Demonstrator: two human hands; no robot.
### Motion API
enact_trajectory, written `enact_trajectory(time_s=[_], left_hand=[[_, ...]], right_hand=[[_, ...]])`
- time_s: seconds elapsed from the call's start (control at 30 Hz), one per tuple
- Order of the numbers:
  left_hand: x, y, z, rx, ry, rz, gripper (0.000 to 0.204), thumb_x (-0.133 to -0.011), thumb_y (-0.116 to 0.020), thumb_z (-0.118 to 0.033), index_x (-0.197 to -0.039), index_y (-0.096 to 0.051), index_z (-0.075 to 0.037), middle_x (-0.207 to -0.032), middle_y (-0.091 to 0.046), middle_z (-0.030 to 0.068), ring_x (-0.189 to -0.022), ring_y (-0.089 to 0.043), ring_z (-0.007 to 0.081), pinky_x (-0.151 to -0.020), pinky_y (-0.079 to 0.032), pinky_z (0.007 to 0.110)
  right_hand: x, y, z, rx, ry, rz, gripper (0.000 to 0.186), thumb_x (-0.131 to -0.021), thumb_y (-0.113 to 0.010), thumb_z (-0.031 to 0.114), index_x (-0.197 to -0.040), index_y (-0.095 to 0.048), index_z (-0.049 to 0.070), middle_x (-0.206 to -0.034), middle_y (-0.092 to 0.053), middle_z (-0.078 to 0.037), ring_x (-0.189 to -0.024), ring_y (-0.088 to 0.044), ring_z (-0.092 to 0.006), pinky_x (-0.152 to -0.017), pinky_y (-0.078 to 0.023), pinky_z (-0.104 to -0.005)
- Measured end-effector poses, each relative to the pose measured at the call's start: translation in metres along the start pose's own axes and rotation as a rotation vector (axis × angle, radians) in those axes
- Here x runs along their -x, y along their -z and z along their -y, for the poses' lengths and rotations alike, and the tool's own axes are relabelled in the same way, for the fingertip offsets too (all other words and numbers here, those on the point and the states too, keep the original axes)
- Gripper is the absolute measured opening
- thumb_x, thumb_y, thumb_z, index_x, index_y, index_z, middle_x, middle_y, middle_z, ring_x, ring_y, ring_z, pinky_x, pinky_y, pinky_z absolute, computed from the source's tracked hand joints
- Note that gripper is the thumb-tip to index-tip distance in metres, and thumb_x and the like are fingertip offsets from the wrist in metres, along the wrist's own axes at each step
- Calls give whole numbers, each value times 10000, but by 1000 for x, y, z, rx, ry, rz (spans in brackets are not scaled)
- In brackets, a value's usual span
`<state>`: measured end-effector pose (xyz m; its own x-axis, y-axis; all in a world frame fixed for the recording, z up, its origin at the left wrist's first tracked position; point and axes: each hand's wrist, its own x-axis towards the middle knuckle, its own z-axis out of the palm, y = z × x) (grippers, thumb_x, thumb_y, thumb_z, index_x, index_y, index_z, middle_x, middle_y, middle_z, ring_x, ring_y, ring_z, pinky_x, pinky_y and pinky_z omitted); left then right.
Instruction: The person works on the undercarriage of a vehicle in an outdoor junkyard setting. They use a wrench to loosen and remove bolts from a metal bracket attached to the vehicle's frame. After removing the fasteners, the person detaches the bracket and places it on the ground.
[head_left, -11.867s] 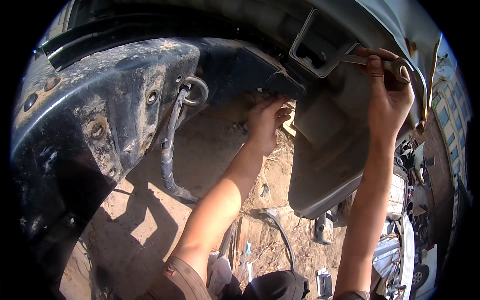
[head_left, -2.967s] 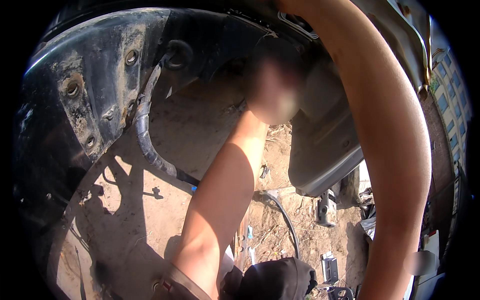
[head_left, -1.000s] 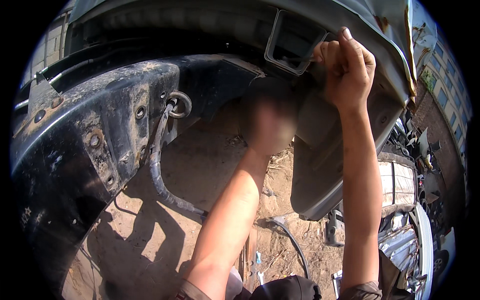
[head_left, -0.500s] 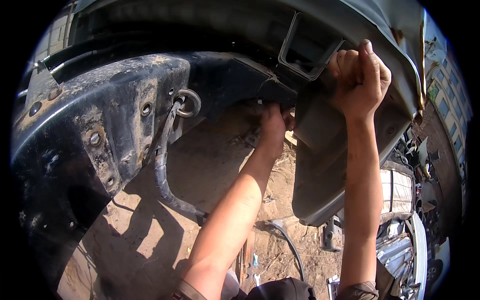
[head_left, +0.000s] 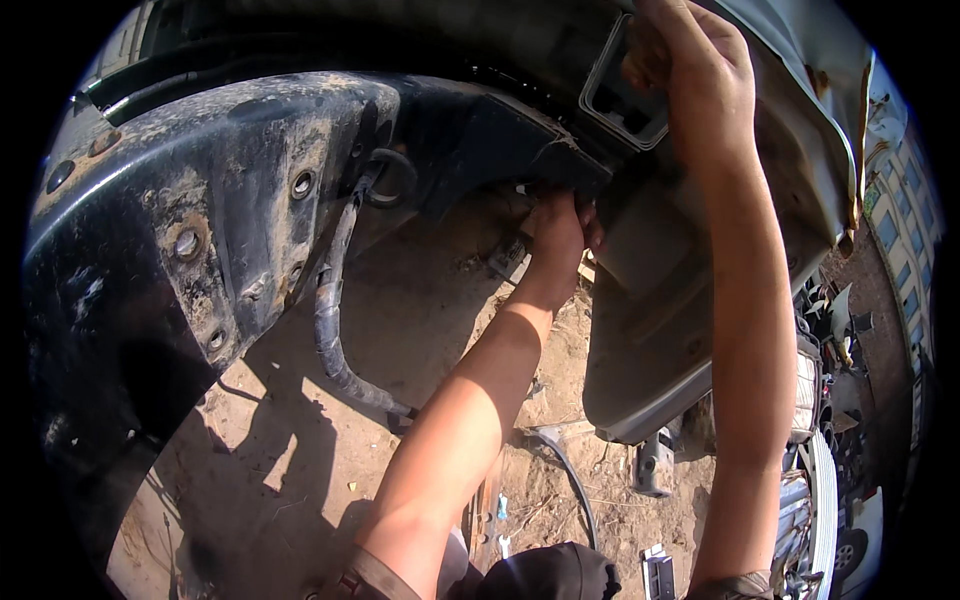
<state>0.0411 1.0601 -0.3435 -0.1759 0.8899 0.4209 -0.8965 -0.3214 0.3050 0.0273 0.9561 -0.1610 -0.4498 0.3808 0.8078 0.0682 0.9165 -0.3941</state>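
Observation:
My left hand (head_left: 560,235) reaches up under the lower edge of a black metal body panel (head_left: 500,135). Its visible fingers are curled, and the tips and whatever they grip are hidden behind that edge. My right hand (head_left: 705,85) is raised higher, beside a rectangular framed opening (head_left: 625,85) in the dark underside. Its fingers are bent in toward the opening; what they close on is hidden by the hand. Below the opening hangs a grey moulded panel (head_left: 650,330), between my two forearms.
A taped hose (head_left: 335,320) hangs from a ring bracket on the dusty black frame (head_left: 230,210) at left. On the dirt ground lie a black cable (head_left: 575,485), a wrench (head_left: 505,545) and a metal piece (head_left: 655,465). Scrap parts (head_left: 840,310) lie at far right.
My right hand has moved up and closer over the opening; the thin dark rod seen at it before is now hidden. My left hand stays under the panel edge. The view has shifted slightly.

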Motion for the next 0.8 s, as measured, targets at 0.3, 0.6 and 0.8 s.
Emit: enact_trajectory(time_s=[0.3, 0.6, 0.8], left_hand=[[-3, 3, 3, -26, -19, 27, 323, -984, -407, -337, -754, -436, -112, -616, -426, 11, -522, -470, 160, -522, -425, 342], [-11, 3, 10, 28, -43, 43, 275, -964, -375, -342, -778, -356, -140, -601, -326, -19, -461, -390, 124, -540, -443, 330], [-8, -6, 8, 60, -90, 40, 282, -964, -374, -327, -758, -353, -136, -603, -320, -14, -476, -389, 125, -562, -447, 331]], right_hand=[[-13, -67, 14, 572, -296, 137, 541, -950, -479, 429, -978, -658, -81, -925, -672, -255, -905, -636, -307, -871, -439, -407], [3, -56, 16, 265, -259, 136, 526, -955, -518, 416, -1141, -620, -64, -999, -653, -163, -894, -577, -210, -816, -452, -352], [-4, -42, 1, 145, -264, 146, 403, -944, -558, 389, -805, -627, 17, -650, -538, -22, -626, -485, -110, -600, -394, -285]])
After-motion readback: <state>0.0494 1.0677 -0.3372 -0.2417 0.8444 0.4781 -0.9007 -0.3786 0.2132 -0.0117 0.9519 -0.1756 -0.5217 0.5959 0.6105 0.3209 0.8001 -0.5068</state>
